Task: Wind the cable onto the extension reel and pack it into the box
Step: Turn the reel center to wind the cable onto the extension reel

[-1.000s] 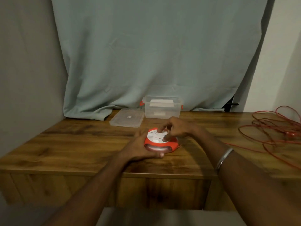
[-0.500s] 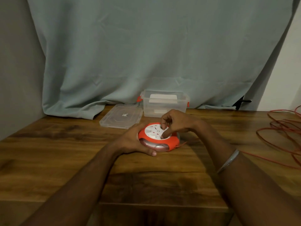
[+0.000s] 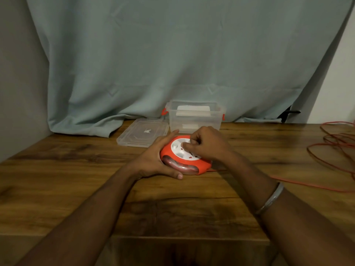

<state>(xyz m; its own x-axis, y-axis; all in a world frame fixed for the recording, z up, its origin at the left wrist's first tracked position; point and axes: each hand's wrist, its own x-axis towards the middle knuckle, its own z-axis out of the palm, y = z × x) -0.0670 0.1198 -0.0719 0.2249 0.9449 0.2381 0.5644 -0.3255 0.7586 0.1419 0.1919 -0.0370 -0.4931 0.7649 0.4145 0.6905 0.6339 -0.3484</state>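
Note:
A round orange extension reel (image 3: 169,153) with a white socket face lies on the wooden table (image 3: 76,169). My left hand (image 3: 153,160) cups its left side and front edge. My right hand (image 3: 206,144) rests on top, fingertips pinched on the white face. A thin orange cable (image 3: 299,184) runs from the reel's right side across the table to loose loops (image 3: 338,146) at the far right. Behind the reel stands a clear plastic box (image 3: 195,117) with orange latches, open on top.
The box's clear lid (image 3: 143,132) lies flat to the left of the box. A pale green curtain (image 3: 172,64) hangs behind and drapes onto the table's back edge. A wall closes the left side. The table's front edge runs near the bottom.
The camera view has moved closer and slightly left. My right hand's fingers have shifted round on the reel's white face; my left hand still holds the reel's side.

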